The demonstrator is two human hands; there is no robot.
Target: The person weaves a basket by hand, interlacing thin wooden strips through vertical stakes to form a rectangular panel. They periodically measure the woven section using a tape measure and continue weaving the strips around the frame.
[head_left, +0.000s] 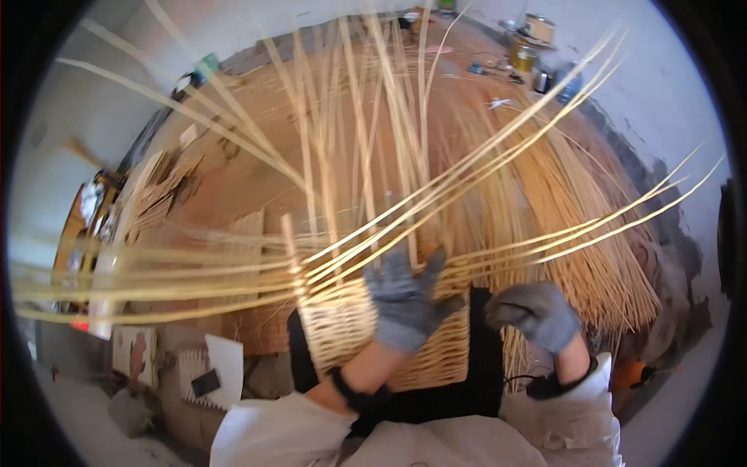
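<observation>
My left hand (401,300), in a grey glove, lies with fingers spread on the upper part of a woven pale wicker panel (420,362) that rests on black cloth (486,366) over my lap. Long pale canes (583,233) fan out from the weave, upward and to both sides; those at the left are blurred. Upright stakes (293,257) rise from its top edge. My right hand (529,315), also gloved, is raised just right of the panel with its fingers curled; what they hold, if anything, is hidden.
Bundled canes (599,288) lie on the floor at the right. A phone (205,381) rests on a notebook (192,362) at lower left, near wood strips (156,187) and a low table (66,245). Pots and cans (523,50) stand by the back wall.
</observation>
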